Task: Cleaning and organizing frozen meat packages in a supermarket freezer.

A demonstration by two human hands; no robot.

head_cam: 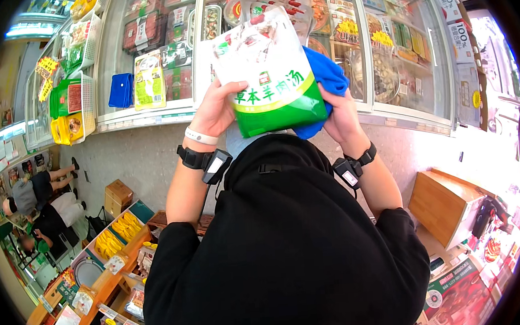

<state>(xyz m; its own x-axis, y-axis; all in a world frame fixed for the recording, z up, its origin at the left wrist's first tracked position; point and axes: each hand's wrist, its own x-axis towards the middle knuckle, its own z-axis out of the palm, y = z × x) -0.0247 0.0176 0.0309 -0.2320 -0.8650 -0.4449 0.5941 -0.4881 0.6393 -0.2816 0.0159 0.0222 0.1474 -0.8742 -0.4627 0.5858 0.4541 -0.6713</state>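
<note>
A white and green printed food pouch (277,81) is held up above the near edge of a glass-topped display freezer. My left hand (223,104) grips its left edge, with the thumb on the front. At the pouch's right side, my right hand (339,110) holds a blue cloth (326,71), which lies against and partly behind the pouch. Whether the right fingers also grip the pouch is hidden. A folded blue cloth (120,90) and a yellow-green packet (148,80) rest on the freezer's glass to the left. More similar pouches (284,4) stand in a row behind.
White plastic baskets (87,106) with packets stand at the freezer's left end. Juice cartons (460,38) line its right end. A wooden cabinet (443,205) is at the right, and a wooden display shelf (102,284) at lower left. Other people (31,190) are far left.
</note>
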